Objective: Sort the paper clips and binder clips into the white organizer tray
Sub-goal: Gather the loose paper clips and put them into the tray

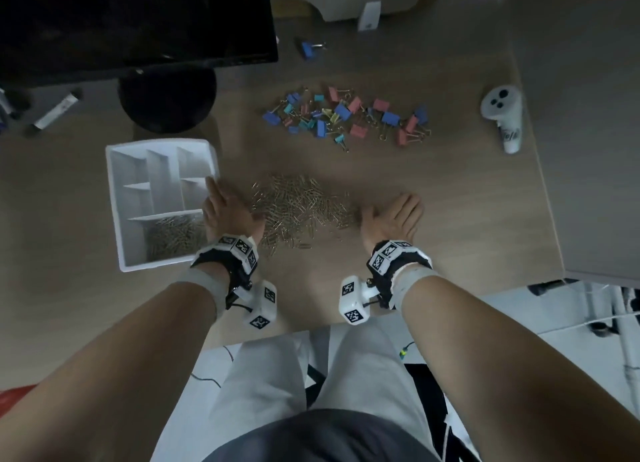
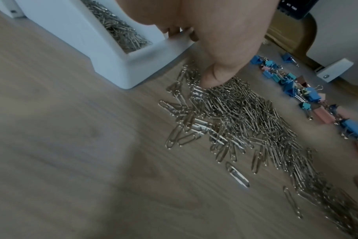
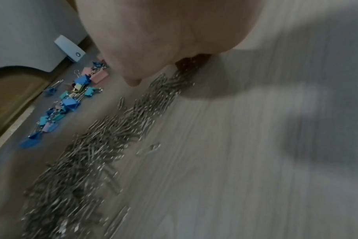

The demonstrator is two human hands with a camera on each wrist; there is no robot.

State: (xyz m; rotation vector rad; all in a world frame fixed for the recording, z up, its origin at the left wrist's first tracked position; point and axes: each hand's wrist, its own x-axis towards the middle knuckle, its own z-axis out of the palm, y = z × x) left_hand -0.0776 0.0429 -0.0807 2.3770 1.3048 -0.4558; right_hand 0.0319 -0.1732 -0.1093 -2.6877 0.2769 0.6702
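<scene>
- In the middle of the head view, a loose heap of silver paper clips (image 1: 304,209) lies on the wooden desk (image 1: 467,226), between the two hands.
- The left hand (image 1: 227,212) sits at the left edge of the heap with its fingers straight and together, pointing toward the top of the frame; the fingertips reach the right wall of the white tray (image 1: 117,198).
- The left wrist view shows that hand's thumb (image 2: 213,77) pressing down onto the clips, and the other fingers touching the tray's rim — nothing is pinched.
- The right hand (image 1: 393,219) lies at the right edge of the heap, fingers spread flat and relaxed, its thumb side against the clips.
- In the right wrist view the picture is blurred, so whether clips lie under the palm cannot be told.
- The tray stands at the left of the frame, divided into several compartments; the one nearest the bottom of the frame holds a layer of paper clips (image 1: 173,235), and the others look bare.
- Above the heap, in the upper middle of the frame, coloured binder clips (image 1: 346,117) — blue, pink, teal, some yellow — lie scattered on the desk, well apart from the tray.
- One blue binder clip (image 1: 309,49) lies alone farther up.
- A dark monitor (image 1: 138,22) fills the upper left; a white controller (image 1: 503,110) lies at the right; a marker (image 1: 55,112) lies at the far left.
</scene>
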